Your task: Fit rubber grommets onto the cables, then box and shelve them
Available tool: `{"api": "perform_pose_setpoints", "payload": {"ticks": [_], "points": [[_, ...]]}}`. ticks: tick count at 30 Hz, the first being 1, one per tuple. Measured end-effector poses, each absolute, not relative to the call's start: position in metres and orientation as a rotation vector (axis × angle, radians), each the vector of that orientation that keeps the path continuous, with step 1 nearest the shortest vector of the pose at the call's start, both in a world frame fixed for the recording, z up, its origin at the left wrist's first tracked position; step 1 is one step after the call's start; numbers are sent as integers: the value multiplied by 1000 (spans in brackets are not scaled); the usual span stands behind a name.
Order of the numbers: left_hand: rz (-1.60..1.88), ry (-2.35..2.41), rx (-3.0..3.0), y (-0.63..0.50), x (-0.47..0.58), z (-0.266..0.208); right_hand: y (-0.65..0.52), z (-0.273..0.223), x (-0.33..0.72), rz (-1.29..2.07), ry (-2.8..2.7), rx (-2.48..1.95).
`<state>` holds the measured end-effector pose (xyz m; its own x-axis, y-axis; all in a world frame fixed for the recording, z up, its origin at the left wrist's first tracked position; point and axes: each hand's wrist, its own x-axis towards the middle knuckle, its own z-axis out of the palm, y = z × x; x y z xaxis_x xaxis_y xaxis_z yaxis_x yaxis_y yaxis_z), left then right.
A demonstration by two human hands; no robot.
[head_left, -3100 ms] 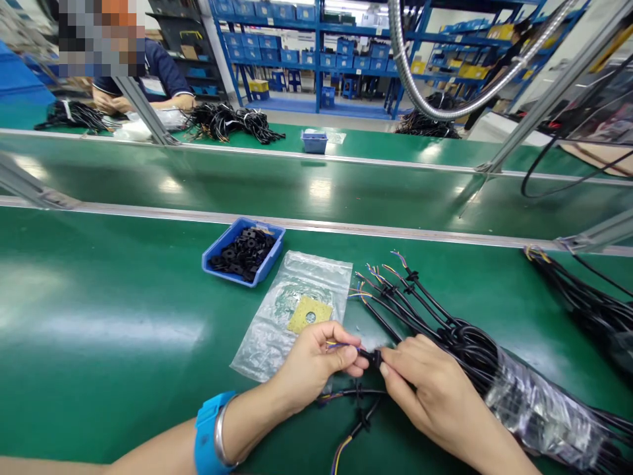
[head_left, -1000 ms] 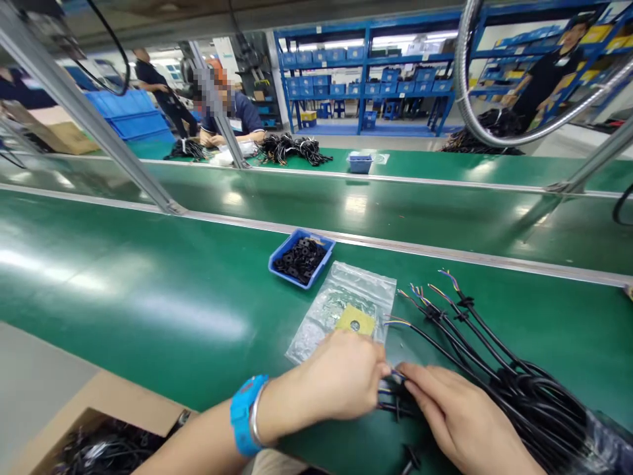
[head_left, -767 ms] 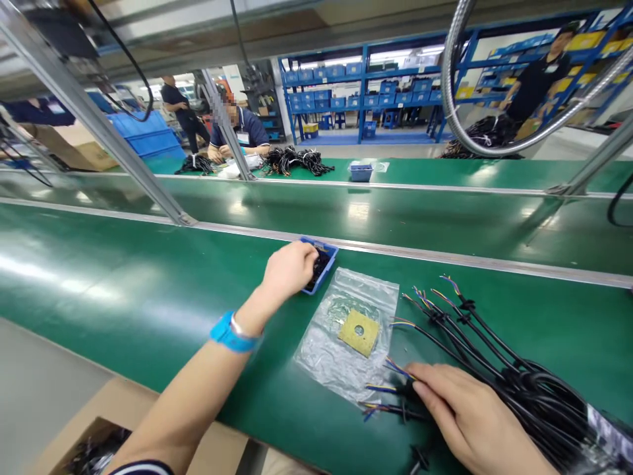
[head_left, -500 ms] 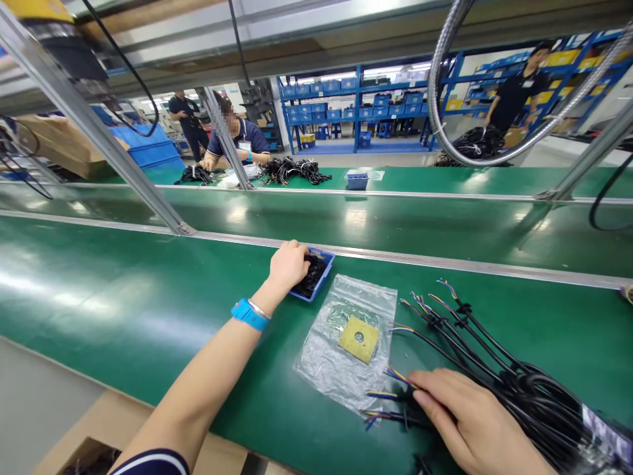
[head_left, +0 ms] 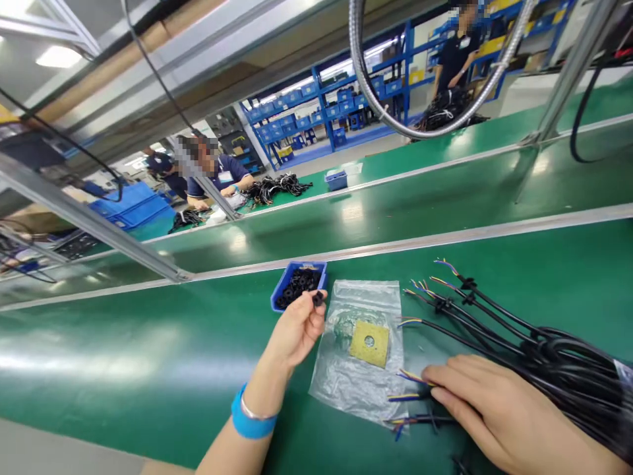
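Out of the blue bin it's come, the left hand! Nearest me, the right hand, palm down, pinches a wire-ended cable, mostly hidden from me. The left, palm turned up, grips one black part by the bin's near side; more fill it. Beyond, a post partly hides a co-worker.

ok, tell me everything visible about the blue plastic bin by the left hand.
Open blue plastic-looking bin, sitting upright on the glossy green tabletop, beside the pale metal rail. Small black parts lie heaped inside. The bare left hand overlaps its near right corner; contact unclear.
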<state>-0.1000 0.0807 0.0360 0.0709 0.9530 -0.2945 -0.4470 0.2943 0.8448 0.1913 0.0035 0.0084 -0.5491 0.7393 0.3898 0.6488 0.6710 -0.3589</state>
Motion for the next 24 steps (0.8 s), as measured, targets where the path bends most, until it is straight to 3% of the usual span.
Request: {"api": "perform_pose_setpoints", "payload": {"ticks": [8,14,17,21,24], "points": [[921,1071,951,62,-73,16,2,14,191,375,-2373,-1121],[919,1184,2367,50,-63,-2,2,13,191,382,-2355,-1119],[743,1187,2803,46,-55,-6,1,12,192,389,-2355,-1117],[430,1218,2832,48,-48,-3,1,10,192,435,-2373,-1127],[413,1271,2572,50,-47,4,1,11,191,476,-2356,-1113]]}}
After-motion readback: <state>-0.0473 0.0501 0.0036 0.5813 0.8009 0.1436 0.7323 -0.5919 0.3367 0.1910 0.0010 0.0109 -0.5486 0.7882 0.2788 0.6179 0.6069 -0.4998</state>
